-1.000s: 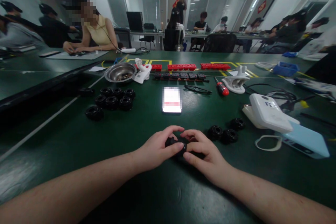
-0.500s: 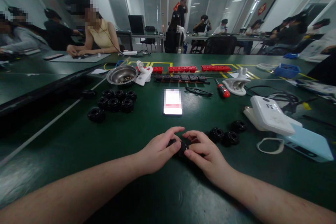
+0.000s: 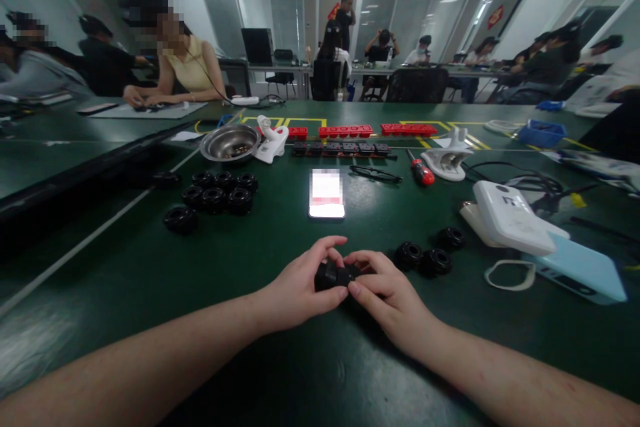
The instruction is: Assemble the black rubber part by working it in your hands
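Black part [image 3: 334,275] pinched btwn left hand [image 3: 300,285] & right hand [image 3: 387,293].

Fingers [image 3: 325,255] covered most of the black part [image 3: 334,275]; the phone [image 3: 327,193] screen was blurred; the bowl [image 3: 230,142] contents were too small to tell.

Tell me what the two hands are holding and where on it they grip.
Both hands pinch one small black part between them: the left hand grips its left end with thumb and fingers, the right hand its right end. Finer detail is hidden.
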Demonstrator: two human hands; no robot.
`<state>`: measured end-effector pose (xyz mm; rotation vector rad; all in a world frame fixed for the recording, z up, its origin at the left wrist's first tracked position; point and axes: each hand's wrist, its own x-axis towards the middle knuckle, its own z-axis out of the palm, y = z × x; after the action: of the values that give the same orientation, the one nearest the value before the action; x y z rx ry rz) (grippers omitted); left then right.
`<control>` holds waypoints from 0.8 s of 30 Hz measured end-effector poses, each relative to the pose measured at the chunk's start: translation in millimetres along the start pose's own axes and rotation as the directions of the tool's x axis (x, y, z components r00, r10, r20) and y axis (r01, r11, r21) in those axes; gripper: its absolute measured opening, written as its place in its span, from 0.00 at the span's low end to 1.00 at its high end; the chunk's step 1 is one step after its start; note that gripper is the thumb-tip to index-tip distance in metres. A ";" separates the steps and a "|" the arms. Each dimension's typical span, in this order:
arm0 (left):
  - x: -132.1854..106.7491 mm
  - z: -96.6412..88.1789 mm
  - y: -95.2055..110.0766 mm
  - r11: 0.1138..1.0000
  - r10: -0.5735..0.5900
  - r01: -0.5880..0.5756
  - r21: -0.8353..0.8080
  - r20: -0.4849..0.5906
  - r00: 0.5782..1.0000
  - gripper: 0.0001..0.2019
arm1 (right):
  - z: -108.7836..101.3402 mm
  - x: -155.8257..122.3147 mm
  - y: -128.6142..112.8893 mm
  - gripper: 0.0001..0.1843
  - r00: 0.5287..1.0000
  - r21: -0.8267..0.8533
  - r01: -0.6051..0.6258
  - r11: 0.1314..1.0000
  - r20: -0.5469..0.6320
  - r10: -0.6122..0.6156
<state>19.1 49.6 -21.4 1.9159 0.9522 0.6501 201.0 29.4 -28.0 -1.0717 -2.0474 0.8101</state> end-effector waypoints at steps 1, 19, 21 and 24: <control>-0.5 -0.3 0.1 1.000 0.001 -0.001 0.007 0.000 1.000 0.29 | 0.2 0.3 0.3 0.13 1.000 0.000 -0.005 1.000 -0.004 0.005; 0.5 -0.6 1.8 0.999 -0.033 0.033 0.021 0.016 0.999 0.24 | -1.4 -1.7 -0.3 0.15 1.000 0.052 0.026 0.998 0.007 -0.026; -0.4 0.6 1.3 1.000 -0.015 0.015 0.017 0.003 1.000 0.28 | -0.3 -1.0 0.3 0.15 1.000 0.030 -0.002 1.000 0.001 0.002; -1.6 0.8 0.7 1.000 0.000 0.000 0.026 0.005 1.000 0.32 | 0.6 -0.8 1.3 0.14 1.000 0.015 -0.008 1.000 -0.009 0.008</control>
<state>19.0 47.7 -21.3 1.9395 0.9622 0.6357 201.4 29.2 -29.5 -1.0741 -2.0283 0.8218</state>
